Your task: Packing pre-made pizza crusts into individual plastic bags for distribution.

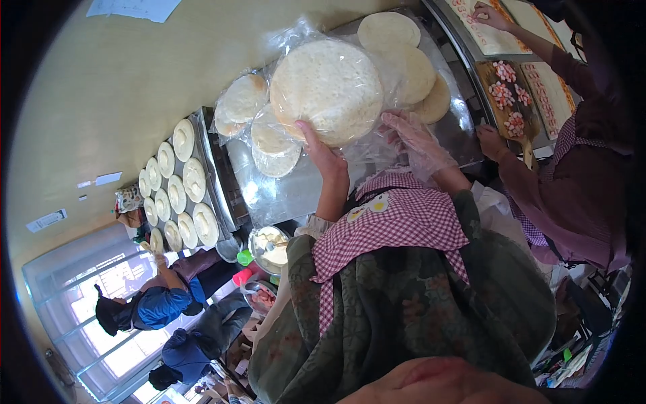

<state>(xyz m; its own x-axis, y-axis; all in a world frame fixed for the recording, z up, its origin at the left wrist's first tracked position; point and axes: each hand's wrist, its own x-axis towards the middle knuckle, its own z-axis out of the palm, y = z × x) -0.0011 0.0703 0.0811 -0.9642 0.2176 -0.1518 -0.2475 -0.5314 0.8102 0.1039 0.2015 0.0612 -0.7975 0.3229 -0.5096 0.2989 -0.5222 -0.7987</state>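
Observation:
My bare left hand (327,157) holds the lower left edge of a large round flat crust (328,91) inside a clear plastic bag, thumb on top. At the bag's right side is my right hand (421,144), in a clear plastic glove. Its fingertips are by the loose film (371,144), and whether they grip it cannot be made out. Beneath lies a metal table (267,197). More bagged crusts (245,98) are on its left, with another bagged pair (275,156) nearer me. Several loose round crusts (411,76) overlap at the right.
Left, a tray (204,146) carries several rounds of dough. Near the table's left corner stand a bowl of pale, creamy food (270,247) and a bowl of reddish pieces (262,298). At right, a co-worker's hand (492,141) is beside a wooden board (497,106) with chopped pieces. Two people are lower left.

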